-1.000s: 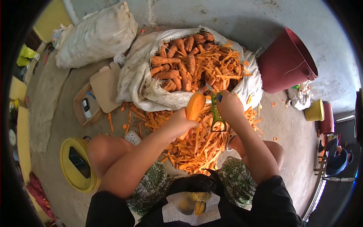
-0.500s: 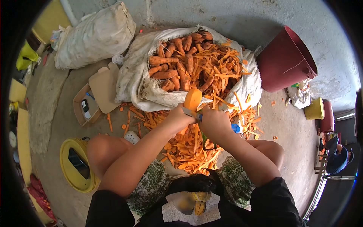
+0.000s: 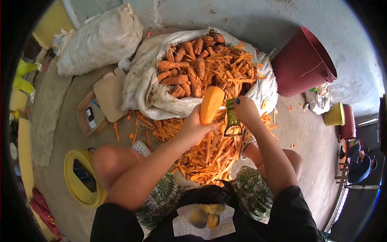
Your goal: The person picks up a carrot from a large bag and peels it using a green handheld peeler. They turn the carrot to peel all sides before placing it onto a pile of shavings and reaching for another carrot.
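Observation:
My left hand is wrapped around a peeled, bright orange carrot, its thick end pointing up and away from me. To its right, my right hand is closed on a green peeler, whose open head hangs downward. A small blue bit shows by the right fingers; what it belongs to is hidden. Peeler and carrot are apart. Below both hands lies a heap of carrot peelings between my legs. Just beyond is a white sack, rolled open, with unpeeled carrots and more peelings.
A full white sack lies at the back left. Near it sits an open cardboard box. A phone rests on a yellow bucket. At right stand a dark red tub and a yellow pail. Another person sits far right.
A blade that showed at the carrot beside my right hand is no longer visible. My right hand has moved right and up, and the green peeler now shows clearly. The carrot is closer to me.

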`<state>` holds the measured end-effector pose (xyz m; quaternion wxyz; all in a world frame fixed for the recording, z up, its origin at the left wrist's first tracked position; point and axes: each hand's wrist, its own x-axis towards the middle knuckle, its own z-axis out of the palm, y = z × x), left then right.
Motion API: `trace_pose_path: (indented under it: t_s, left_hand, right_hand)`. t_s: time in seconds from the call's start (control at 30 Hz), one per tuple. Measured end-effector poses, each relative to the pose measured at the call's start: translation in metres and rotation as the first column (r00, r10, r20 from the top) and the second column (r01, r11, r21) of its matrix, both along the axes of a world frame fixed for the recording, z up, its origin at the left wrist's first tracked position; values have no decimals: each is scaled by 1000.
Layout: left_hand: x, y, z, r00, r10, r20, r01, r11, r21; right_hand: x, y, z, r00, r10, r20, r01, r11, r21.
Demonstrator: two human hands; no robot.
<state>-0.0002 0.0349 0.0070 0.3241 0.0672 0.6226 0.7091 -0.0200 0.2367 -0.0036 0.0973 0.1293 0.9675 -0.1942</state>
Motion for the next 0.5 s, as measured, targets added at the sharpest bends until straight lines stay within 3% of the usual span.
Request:
trace_pose_path:
  t_s: [0.03, 0.07, 0.13, 0.2, 0.27, 0.3, 0.33, 0.37, 0.4, 0.47, 0.5]
  left_hand:
    - [-2, 2, -5, 986, 83, -144, -63, 988, 139]
    - [-4, 3, -11, 985, 81, -149, -61, 988, 139]
    - [-7, 2, -3, 947, 229, -224, -170, 952, 254]
    - [-9, -2, 5, 946, 281, -163, -218, 921, 322]
    - [-14, -12, 11, 954, 126, 272, -271, 751, 602]
    - [-15, -13, 2, 958, 74, 279, -246, 713, 656]
    - [-14, -13, 4, 958, 74, 277, -244, 714, 656]
    - [-14, -11, 6, 909, 71, 411, -354, 652, 671]
    - [-14, -9, 8, 842, 54, 537, -462, 587, 665]
    - [-17, -9, -1, 859, 55, 510, -451, 552, 701]
    - [-18, -11, -5, 873, 61, 484, -443, 513, 735]
  right_hand:
    - [-1, 2, -2, 1000, 1, 2, -1, 996, -91]
    - [-1, 2, -6, 1000, -1, -3, 0, 996, -92]
    - [4, -11, -8, 997, 57, 42, -52, 992, -112]
    - [6, -19, -17, 991, 118, 60, -117, 993, -24]
    - [10, -27, -24, 958, 223, 182, -191, 965, -178]
    - [14, -34, -26, 958, 223, 180, -191, 965, -179]
    - [19, -41, -29, 951, 194, 241, -106, 937, -334]
    - [23, -46, -32, 937, 173, 303, -9, 880, -475]
    - [23, -47, -37, 938, 171, 301, -7, 879, -476]
    - [24, -48, -47, 878, 13, 479, 373, 609, -700]
    - [25, -48, -37, 877, 11, 480, 376, 607, -700]
